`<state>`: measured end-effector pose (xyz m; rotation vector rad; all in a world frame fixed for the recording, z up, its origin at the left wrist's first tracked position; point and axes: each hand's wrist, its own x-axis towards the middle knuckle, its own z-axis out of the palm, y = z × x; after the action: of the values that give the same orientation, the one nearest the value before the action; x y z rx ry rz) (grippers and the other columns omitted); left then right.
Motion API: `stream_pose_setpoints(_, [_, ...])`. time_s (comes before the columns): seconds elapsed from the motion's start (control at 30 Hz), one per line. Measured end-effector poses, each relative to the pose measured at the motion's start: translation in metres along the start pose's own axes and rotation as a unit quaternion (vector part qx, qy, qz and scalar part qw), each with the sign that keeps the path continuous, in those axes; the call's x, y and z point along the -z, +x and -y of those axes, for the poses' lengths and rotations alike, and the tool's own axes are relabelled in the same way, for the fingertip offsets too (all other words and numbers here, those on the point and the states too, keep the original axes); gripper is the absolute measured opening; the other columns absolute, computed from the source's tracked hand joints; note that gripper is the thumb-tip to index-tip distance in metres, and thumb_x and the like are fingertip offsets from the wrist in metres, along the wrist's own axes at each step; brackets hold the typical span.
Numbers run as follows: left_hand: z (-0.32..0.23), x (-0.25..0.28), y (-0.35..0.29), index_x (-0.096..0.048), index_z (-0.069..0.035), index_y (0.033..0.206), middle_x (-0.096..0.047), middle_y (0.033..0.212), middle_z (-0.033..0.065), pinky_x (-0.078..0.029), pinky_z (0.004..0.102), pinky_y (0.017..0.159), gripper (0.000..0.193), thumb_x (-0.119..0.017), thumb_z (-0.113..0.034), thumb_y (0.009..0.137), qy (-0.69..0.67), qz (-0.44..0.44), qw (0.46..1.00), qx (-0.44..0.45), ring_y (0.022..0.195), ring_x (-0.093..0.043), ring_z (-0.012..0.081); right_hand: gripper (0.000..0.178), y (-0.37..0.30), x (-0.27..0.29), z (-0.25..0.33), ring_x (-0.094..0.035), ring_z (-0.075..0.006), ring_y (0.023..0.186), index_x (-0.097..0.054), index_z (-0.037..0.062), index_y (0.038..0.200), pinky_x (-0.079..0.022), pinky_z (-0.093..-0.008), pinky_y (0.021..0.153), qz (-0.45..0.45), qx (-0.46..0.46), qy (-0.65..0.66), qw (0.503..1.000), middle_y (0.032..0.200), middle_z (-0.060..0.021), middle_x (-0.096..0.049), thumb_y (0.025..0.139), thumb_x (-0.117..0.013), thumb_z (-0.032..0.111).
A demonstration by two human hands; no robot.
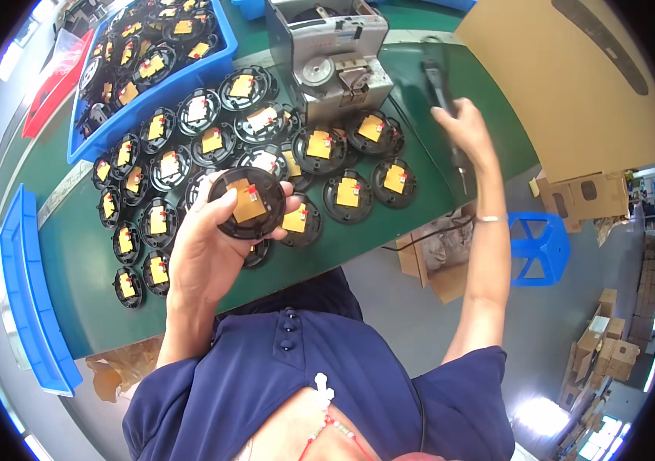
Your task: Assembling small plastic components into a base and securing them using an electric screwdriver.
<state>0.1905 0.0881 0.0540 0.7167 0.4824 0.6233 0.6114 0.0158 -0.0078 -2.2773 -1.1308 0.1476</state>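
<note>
My left hand (208, 250) grips a round black plastic housing (270, 188) by its edges, thumb on the near rim and fingertips showing past the far one. A yellow-orange board with a small red part lies in the middle of this housing. It is held above the table, in front of my chest. Out to the right, my right hand (466, 134) is closed around a dark electric screwdriver (437, 81), its bit pointing down toward me. The screwdriver's upper end is blurred, and my fingers are partly hidden behind it.
Rows of similar housings (347, 197) cover the green table (289, 284). A blue bin (229, 58) full of them stands at the far left. Behind the rows is a grey metal machine (347, 65). A cardboard box (412, 265) and blue stool (543, 246) sit right.
</note>
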Motion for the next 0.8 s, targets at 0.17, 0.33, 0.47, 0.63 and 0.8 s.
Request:
stream_pose_setpoints(0.17, [-0.005, 0.012, -0.001, -0.037, -0.004, 0.143, -0.055, 0.128, 0.0314, -0.058, 0.0416, 0.079, 0.050, -0.049, -0.029, 0.101, 0.000, -0.012, 1.000, 0.009, 0.112, -0.062, 0.0385, 0.054, -0.033, 0.046, 0.013, -0.056, -0.0120, 0.061, -0.050, -0.0077, 0.122, -0.045, -0.0260, 0.054, 0.040, -0.071, 0.527, 0.846, 0.075, -0.0072, -0.061, 0.097, -0.057, 0.041])
stream_pose_setpoints(0.33, [0.002, 0.015, 0.016, -0.039, -0.002, 0.142, -0.054, 0.127, 0.0327, -0.058, 0.0453, 0.078, 0.053, -0.031, -0.040, 0.106, -0.107, 0.022, 0.993, 0.040, 0.111, -0.061, 0.0422, 0.063, -0.033, 0.036, 0.079, -0.048, -0.0173, 0.084, -0.037, 0.0006, 0.143, -0.042, -0.0309, 0.072, 0.112, 0.151, 0.836, 0.516, 0.090, -0.0062, -0.051, 0.097, -0.057, 0.039])
stream_pose_setpoints(0.47, [0.008, 0.017, 0.020, -0.039, -0.001, 0.142, -0.053, 0.128, 0.0329, -0.058, 0.0490, 0.082, 0.054, -0.031, -0.041, 0.106, -0.152, 0.019, 0.985, 0.077, 0.114, -0.059, 0.0447, 0.050, -0.011, 0.025, 0.113, -0.049, -0.0186, 0.087, -0.044, 0.0113, 0.138, -0.042, -0.0369, 0.078, 0.112, 0.245, 0.807, 0.525, 0.094, -0.0082, -0.051, 0.096, -0.063, 0.031])
stream_pose_setpoints(0.63, [0.009, 0.020, 0.017, -0.039, -0.001, 0.142, -0.053, 0.129, 0.0324, -0.058, 0.0508, 0.084, 0.054, -0.032, -0.040, 0.105, -0.153, -0.007, 0.986, 0.072, 0.116, -0.058, 0.0453, 0.066, 0.012, 0.015, 0.176, -0.052, -0.0189, 0.057, -0.051, 0.0103, 0.118, -0.047, -0.0378, 0.057, -0.152, 0.228, 0.665, 0.694, 0.067, -0.0053, -0.053, 0.088, -0.055, 0.068])
stream_pose_setpoints(0.8, [0.011, 0.026, 0.017, -0.040, -0.003, 0.141, -0.057, 0.124, 0.0296, -0.059, 0.0501, 0.082, 0.051, -0.037, -0.039, 0.105, -0.153, -0.011, 0.987, 0.045, 0.113, -0.060, 0.0437, 0.060, 0.009, -0.012, 0.197, -0.052, -0.0204, 0.051, -0.049, 0.0016, 0.113, -0.048, -0.0379, 0.052, -0.183, 0.264, 0.592, 0.739, 0.065, -0.0093, -0.054, 0.094, -0.053, 0.059])
